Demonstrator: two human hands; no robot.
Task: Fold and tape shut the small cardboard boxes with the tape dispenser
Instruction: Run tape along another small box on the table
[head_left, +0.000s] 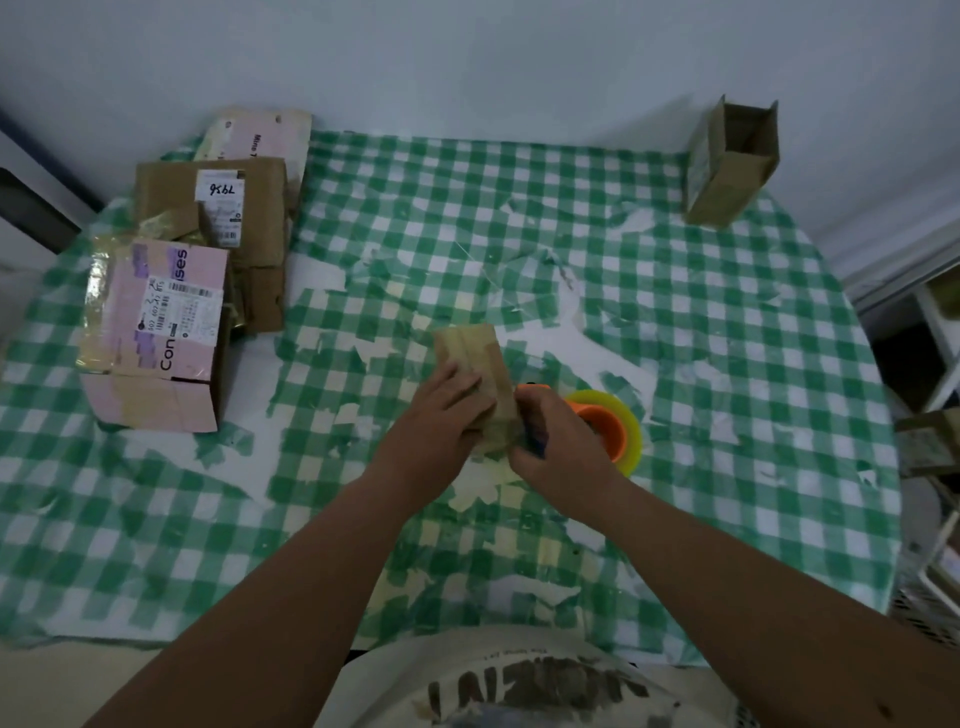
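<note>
- Pressing down on the small cardboard box (470, 358), the left hand (441, 415) lay flat, fingers straight, holding nothing
- The right hand (558, 441) gripped the tape dispenser (605, 426) touching the box's right near corner
- The box's long axis ran away from the person, so the dispenser likely needed pulling along it

A green-and-white checked tablecloth (675, 322) covers the table, its pattern worn away to plain white in ragged patches. The small box (475, 358) in the middle is plain brown, as is the open box (730, 166) at the far right, while the box (156, 332) on the left is pink with purple marks and a white label. The tape dispenser (610, 428) is orange with a yellow-green roll.
</note>
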